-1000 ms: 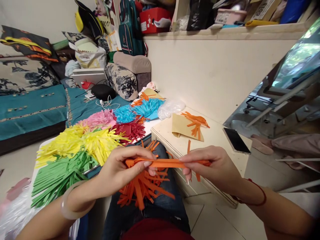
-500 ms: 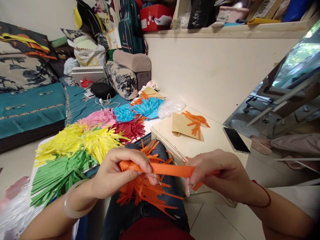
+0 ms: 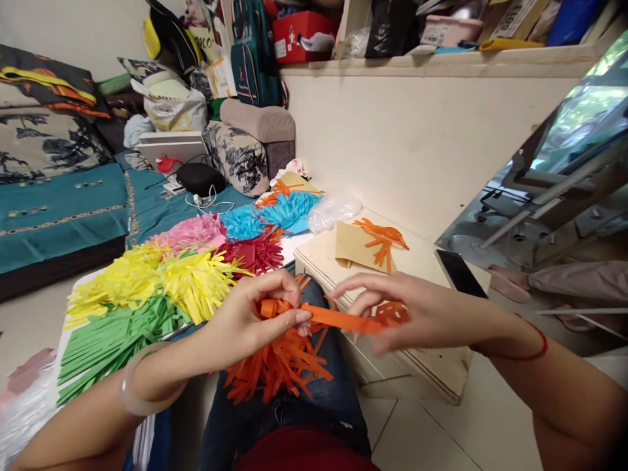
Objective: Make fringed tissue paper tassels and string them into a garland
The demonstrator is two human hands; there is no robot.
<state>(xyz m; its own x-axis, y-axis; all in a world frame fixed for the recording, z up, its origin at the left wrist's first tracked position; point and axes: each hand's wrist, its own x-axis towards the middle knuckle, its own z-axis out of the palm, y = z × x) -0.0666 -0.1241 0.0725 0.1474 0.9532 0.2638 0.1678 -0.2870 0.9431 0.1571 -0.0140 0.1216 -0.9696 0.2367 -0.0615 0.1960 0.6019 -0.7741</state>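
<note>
- Main risk, my reading: the flat orange paper-like band [image 3: 338, 318] unwinds or skews, since only one hand has a firm pinch on it. Cause: left thumb slackening while the far side hangs loose.
- Second risk: a tear or crease where the left thumb presses, if the right side is pulled hard; the material looks thin.
- Third: stray strips of the bushy orange fringe [image 3: 279, 366] catching in the fold; they hang just below the band, over the blue denim jeans [image 3: 338, 405].
- Left hand [image 3: 262, 311]: thumb and fingers closed together on the band's rolled left end. Looks a secure grip.
- Right hand [image 3: 417, 317]: fingers spread well away from the thumb, the band's right end running between. Blurred; whether the thumb bears on it, cannot say.
- Band's position: held above the lap, between the hands, near side of the scene, left of the cream wooden tabletop [image 3: 318, 255].
- Band's look: bright orange, narrow, smooth along the middle; left end bunched into a small coil, right side sloping slightly downward. Loose orange strips show behind it, among the right fingers; attachment unclear.
- Fringe's look: dense, uneven, tips splayed toward the near side.
</note>
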